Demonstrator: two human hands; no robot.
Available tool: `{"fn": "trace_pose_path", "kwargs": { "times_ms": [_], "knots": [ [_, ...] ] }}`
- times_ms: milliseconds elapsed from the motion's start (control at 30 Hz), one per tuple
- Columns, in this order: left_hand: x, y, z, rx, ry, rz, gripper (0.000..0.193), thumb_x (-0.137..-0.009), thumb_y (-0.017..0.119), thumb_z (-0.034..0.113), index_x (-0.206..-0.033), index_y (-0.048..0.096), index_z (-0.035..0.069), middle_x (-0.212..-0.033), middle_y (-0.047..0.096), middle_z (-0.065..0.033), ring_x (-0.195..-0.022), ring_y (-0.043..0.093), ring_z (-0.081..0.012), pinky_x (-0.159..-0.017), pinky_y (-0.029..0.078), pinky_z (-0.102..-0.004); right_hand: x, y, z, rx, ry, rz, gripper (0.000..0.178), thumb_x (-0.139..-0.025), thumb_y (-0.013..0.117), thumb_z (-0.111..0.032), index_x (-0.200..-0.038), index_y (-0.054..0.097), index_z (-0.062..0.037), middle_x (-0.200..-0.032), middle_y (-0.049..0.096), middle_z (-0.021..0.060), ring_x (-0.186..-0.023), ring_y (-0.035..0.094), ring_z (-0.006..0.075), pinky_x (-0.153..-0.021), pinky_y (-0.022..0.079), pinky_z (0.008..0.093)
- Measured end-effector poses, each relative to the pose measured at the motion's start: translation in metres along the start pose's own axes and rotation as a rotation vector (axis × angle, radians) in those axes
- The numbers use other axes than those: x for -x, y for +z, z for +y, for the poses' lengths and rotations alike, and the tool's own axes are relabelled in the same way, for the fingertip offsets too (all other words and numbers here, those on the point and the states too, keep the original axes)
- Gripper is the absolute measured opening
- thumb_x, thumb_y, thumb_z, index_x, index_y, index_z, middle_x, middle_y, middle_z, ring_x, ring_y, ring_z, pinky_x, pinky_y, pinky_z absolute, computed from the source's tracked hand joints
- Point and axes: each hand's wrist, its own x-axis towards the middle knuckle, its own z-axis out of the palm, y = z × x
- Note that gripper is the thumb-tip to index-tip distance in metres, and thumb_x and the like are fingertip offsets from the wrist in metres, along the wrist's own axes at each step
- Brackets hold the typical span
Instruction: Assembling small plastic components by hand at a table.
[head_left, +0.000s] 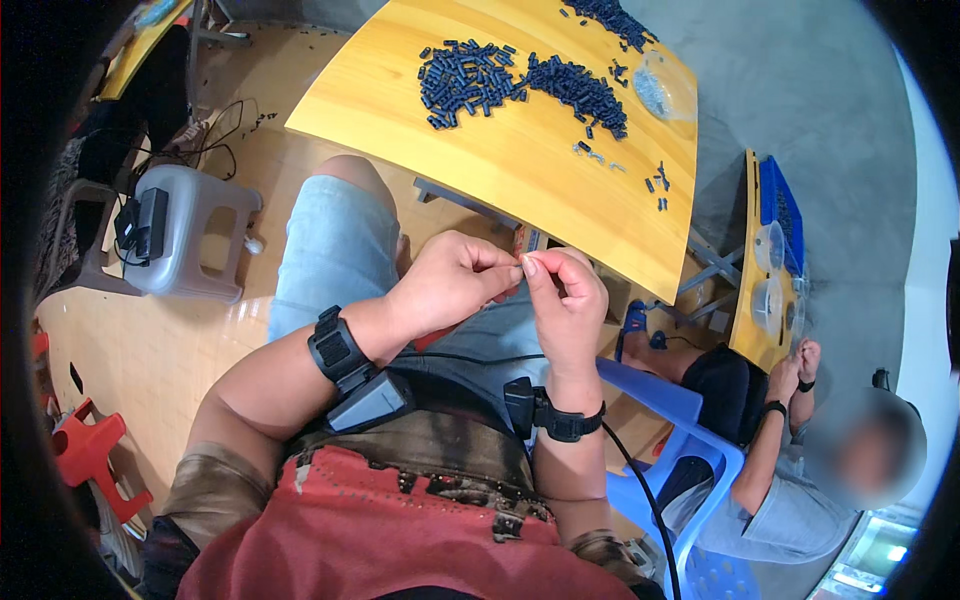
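Left hand (440, 285), right hand (568, 305): fingers (540, 284) pinch a tiny, mostly hidden piece (519, 265). Best keep tips aligned, grip light; black parts (465, 82) beyond, on table (400, 140).

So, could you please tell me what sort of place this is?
Probably a small workshop: piles of small black parts lie on a yellow table, and a co-worker sits at another yellow table nearby.

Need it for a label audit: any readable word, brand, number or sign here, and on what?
No text is readable.
Small black parts: too small to tell.
Black box on grey stool: too small to tell.
Red shirt: no lettering I can make out.
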Motion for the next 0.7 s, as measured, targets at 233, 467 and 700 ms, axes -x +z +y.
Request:
{"fn": "trace_pose_path", "kwargs": {
  "times_ms": [233, 467, 700],
  "knots": [
    [0.012, 0.010, 0.004, 0.010, 0.010, 0.024, 0.021, -0.092, 0.059, 0.017, -0.085, 0.068, 0.000, -0.067, 0.061, 0.0010, -0.056, 0.051, -0.0036, -0.049, 0.042, -0.0203, 0.009, -0.009, -0.009, 0.047, -0.048, -0.018, 0.004, -0.080, 0.066, -0.003, -0.082, 0.066, 0.0011, -0.075, 0.062, 0.0080, -0.064, 0.056, 0.0155, -0.059, 0.045, 0.0253],
    [0.014, 0.014, 0.007, 0.160, -0.083, 0.054, 0.019, -0.089, 0.059, 0.013, -0.085, 0.068, -0.003, -0.075, 0.064, -0.0047, -0.068, 0.058, -0.0089, -0.062, 0.046, -0.0223, 0.013, -0.014, -0.010, 0.084, -0.089, -0.088, 0.018, -0.074, 0.067, -0.001, -0.092, 0.066, -0.0005, -0.085, 0.062, 0.0099, -0.074, 0.059, 0.0198, -0.066, 0.047, 0.0291],
    [0.003, 0.012, -0.004, 0.366, -0.185, 0.087, 0.018, -0.090, 0.058, 0.012, -0.093, 0.066, -0.004, -0.083, 0.065, -0.0078, -0.072, 0.060, -0.0110, -0.065, 0.047, -0.0224, 0.009, -0.009, -0.001, 0.315, -0.209, -0.141, 0.032, -0.065, 0.068, -0.003, -0.096, 0.064, -0.0012, -0.088, 0.058, 0.0124, -0.086, 0.055, 0.0297, -0.077, 0.046, 0.0376]
  ]
}}
